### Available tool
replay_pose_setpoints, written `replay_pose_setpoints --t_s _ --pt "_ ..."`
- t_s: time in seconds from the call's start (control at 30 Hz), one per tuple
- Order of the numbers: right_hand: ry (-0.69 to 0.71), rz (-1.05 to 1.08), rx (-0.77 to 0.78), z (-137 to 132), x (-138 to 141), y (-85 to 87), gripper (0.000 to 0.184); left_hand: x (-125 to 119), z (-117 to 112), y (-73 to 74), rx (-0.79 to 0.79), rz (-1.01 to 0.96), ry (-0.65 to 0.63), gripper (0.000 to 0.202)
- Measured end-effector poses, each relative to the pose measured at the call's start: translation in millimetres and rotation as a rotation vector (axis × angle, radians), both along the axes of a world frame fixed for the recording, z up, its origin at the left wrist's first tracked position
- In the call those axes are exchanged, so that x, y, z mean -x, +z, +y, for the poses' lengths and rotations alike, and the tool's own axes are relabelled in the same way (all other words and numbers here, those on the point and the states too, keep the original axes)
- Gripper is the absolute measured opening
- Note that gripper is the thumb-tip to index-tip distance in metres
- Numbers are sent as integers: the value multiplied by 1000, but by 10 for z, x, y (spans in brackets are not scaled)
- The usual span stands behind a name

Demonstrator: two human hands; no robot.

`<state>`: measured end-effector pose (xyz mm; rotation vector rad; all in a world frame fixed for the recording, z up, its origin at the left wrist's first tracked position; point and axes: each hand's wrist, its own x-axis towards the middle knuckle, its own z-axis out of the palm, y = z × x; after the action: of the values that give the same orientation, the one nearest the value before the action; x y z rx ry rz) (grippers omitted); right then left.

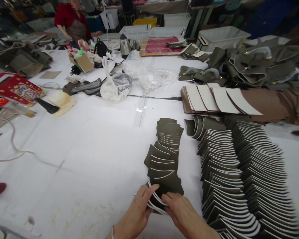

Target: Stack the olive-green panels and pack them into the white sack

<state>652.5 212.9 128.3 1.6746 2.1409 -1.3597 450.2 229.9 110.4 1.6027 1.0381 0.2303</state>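
Observation:
At the near end of a short row of dark olive panels [165, 159], both my hands grip a few curved panels [156, 201] with white edges. My left hand [138, 210] has its thumb and fingers closed round their left side. From the right, my right hand [181, 210] pinches the same panels, its fingertips partly hidden. The remaining pieces of the row overlap one another on the white table, running away from my hands. To the right stand two long rows of similar panels, the closer row [223, 179] and the outer row [266, 176], fanned out with white edges showing.
Behind the rows lie white and brown sheets [206, 98] and a pile of olive bag pieces [251, 66]. Plastic bags [117, 86], a kettle [125, 46] and a brush [47, 105] on a stained pad are farther left. A person in red [73, 23] stands across the table.

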Motion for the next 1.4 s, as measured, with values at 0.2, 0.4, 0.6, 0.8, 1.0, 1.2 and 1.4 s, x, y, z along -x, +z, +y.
replay_pose_setpoints --t_s 0.2,0.4,0.6,0.8,1.0,1.2,1.4 --pt "104 -50 -41 66 -155 131 24 -222 -54 -31 -534 344 -60 45" --pt "-58 -82 -307 447 -437 -91 50 -229 81 -104 -651 411 -265 27" --pt "-29 -176 -338 510 -446 -359 58 -332 138 -152 -587 482 -289 40" --pt "-78 10 -206 502 -457 -308 14 -437 149 -157 -676 521 -224 77" --pt "-259 378 -90 441 -360 -179 27 -494 229 -119 -663 549 -141 49" --pt "-236 -44 -389 669 -400 -325 30 -502 310 -211 -658 444 -190 55" --pt "-196 -87 -370 730 -403 -266 10 -532 544 -138 -592 381 -336 50"
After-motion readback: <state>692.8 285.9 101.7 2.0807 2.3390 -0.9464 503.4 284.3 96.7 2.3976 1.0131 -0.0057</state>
